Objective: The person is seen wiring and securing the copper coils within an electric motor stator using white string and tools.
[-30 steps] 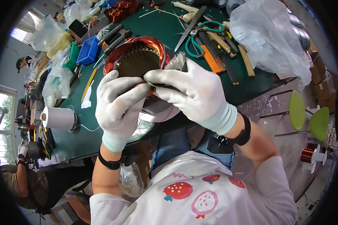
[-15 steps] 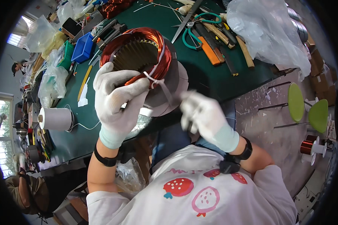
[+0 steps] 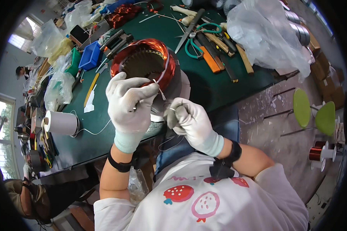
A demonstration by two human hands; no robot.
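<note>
A motor stator (image 3: 175, 79) with a thick ring of red copper windings (image 3: 168, 69) stands at the bench's near edge, its slotted bore tilted toward me. White cord (image 3: 161, 91) is wrapped around the ring at the near right side. My left hand (image 3: 129, 102), in a white glove, lies against the near rim, with thumb and fingertip pinched on that cord. Just right of it, my gloved right hand (image 3: 191, 121) is closed, and a strand of cord shows across its fingers. A thin loop of cord hangs below it, over my lap.
A cord spool (image 3: 61, 123) stands at left, its line running toward me. Beyond the stator lie scissors (image 3: 192, 34), an orange-handled tool (image 3: 211, 59) and wooden-handled tools. A blue bin (image 3: 89, 56) sits far left, a plastic bag (image 3: 264, 38) far right. Green chairs (image 3: 301, 107) stand at right.
My right hand has come left and down, closer to the left, and its blur is gone. The whole view has shifted slightly. The left hand keeps its place at the ring.
</note>
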